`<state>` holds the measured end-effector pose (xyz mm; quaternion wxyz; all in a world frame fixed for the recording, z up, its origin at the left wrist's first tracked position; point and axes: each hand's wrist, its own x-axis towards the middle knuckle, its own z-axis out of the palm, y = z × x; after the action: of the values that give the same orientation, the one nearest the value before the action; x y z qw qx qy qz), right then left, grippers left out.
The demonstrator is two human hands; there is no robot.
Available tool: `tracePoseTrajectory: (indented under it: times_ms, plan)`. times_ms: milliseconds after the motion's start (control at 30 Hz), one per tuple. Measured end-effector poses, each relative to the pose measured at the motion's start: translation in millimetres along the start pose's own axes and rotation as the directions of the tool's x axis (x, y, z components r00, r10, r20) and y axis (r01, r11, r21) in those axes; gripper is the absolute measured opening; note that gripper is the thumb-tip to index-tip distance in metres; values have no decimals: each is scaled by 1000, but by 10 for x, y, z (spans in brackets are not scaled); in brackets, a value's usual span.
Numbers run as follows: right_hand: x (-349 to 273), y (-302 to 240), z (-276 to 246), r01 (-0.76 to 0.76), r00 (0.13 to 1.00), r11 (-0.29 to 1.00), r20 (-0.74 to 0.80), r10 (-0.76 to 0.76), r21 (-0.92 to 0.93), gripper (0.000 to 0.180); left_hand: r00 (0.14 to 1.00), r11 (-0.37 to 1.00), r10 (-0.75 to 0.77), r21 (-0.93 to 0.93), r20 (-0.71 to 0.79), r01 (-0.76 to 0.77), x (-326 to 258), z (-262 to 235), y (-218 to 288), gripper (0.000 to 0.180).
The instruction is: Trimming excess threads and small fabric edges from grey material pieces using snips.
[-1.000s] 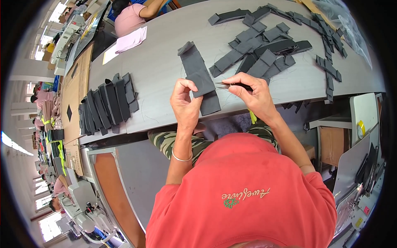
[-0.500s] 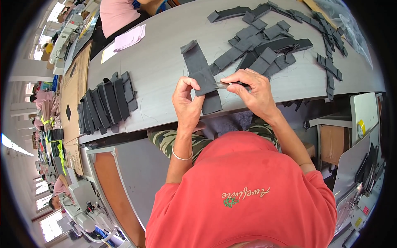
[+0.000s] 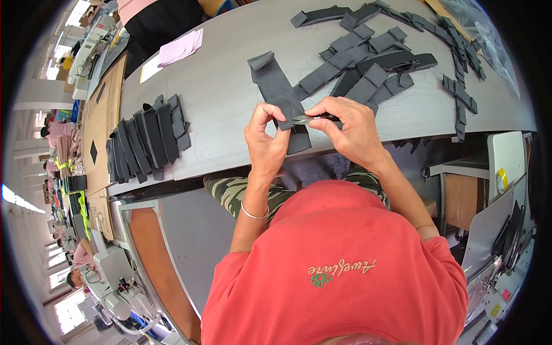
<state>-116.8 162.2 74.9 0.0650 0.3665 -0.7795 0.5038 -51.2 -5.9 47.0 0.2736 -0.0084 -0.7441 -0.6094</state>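
Observation:
A dark grey fabric strip (image 3: 277, 86) lies lengthwise on the table in front of me, its far end folded over and its near end by the table's edge. My left hand (image 3: 266, 144) pinches the strip's edge between thumb and fingers. Small metal thread snips (image 3: 301, 120) are gripped in my right hand (image 3: 353, 131), closed around their dark handle. The snips' tips touch or nearly touch the fabric beside my left fingertips; exactly what lies between the blades is too small to tell.
To the right spreads a tangled chain of grey fabric pieces (image 3: 345, 57). A row of stacked dark strips (image 3: 146, 138) lies at the left. Pale pink sheets (image 3: 181, 47) lie farther back, near another person in dark clothing (image 3: 161, 26). Clear plastic (image 3: 477, 29) covers the far right corner.
The flap that faced up under my left fingers is now turned and pinched narrower. Both hands have shifted only slightly. The person across the table has moved to the left.

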Motion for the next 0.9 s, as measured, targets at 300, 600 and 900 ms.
tracePoseTrajectory:
  times_ms: [300, 600, 900]
  plan:
    - [-3, 68, 34, -1, 999, 1000, 46, 2, -14, 12, 998, 998, -61, 25, 10, 61, -23, 7, 18, 20]
    - [49, 89, 30, -402, 911, 722, 326, 253, 563, 9, 999, 992, 30, 121, 41, -34, -47, 64, -31, 28]
    - [-70, 58, 117, -116, 983, 931, 176, 58, 345, 19, 912, 780, -393, -481, 121, 400, -113, 23, -180, 19]
